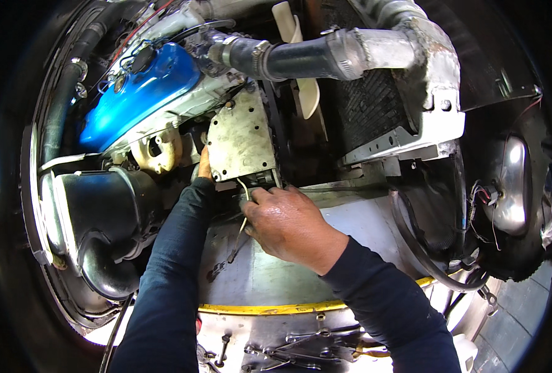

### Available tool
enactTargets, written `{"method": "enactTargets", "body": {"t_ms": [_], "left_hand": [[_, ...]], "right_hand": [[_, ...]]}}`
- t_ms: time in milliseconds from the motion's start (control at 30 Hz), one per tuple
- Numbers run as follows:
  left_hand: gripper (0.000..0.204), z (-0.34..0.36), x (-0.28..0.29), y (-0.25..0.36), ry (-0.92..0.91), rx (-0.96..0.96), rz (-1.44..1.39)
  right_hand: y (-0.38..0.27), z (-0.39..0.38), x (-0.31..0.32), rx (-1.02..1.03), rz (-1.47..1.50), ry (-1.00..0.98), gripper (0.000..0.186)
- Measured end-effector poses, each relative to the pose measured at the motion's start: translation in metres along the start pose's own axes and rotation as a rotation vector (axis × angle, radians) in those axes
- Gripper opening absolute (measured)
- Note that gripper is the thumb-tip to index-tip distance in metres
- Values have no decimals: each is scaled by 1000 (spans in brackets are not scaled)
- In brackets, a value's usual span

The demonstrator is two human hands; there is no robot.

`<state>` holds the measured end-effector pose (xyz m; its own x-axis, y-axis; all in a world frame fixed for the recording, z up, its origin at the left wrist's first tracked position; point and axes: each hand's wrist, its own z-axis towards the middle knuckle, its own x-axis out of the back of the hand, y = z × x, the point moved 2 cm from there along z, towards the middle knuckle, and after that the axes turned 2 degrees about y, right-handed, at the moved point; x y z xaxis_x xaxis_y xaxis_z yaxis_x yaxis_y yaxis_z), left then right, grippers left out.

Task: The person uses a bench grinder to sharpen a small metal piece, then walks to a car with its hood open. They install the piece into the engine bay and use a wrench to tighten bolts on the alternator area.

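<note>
A flat metal plate (241, 137) with bolt holes along its edges sits in the middle of the engine bay. My left hand (205, 165) reaches up along the plate's left side, and most of its fingers are hidden behind it. Just under the plate's lower edge, my right hand (282, 217) is closed, its fingers curled inward; whatever they grip is hidden by the hand. A thin, pale bent metal tube (245, 214) hangs down from beneath the plate, close against the right hand's left side, with a darker end over the light panel (307, 255).
Left stand a blue valve cover (142, 90) and a black air-filter housing (99, 208). A black hose (288, 58) crosses above, beside a white fan blade (307, 93) and radiator (369, 109). Wrenches (294, 354) lie beyond the yellow edge (269, 309); a hose (425, 261) curves at right.
</note>
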<state>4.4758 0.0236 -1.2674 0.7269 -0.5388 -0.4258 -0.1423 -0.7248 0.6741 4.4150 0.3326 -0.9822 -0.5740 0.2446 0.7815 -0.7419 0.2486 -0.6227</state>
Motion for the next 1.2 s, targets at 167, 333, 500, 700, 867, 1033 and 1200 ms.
{"method": "enactTargets", "body": {"t_ms": [167,333,500,700,867,1033,1200], "left_hand": [[75,1,11,-2,40,3,83],[70,-8,3,2,166,14,141],[64,-14,-7,7,100,4,92],[56,-13,-12,5,70,-2,50],[49,-24,-24,6,86,-9,31],[63,-39,-41,5,188,-40,62],[37,-77,-56,25,219,-618,1012]], "right_hand": [[2,1,-1,-31,-15,-120,24],[-1,-1,2,-2,9,30,10],[0,-1,-1,2,24,37,9],[1,-1,0,12,38,23,9],[2,1,4,-14,13,-35,14],[7,2,10,-41,11,-57,20],[7,3,11,-49,-84,-113,31]]}}
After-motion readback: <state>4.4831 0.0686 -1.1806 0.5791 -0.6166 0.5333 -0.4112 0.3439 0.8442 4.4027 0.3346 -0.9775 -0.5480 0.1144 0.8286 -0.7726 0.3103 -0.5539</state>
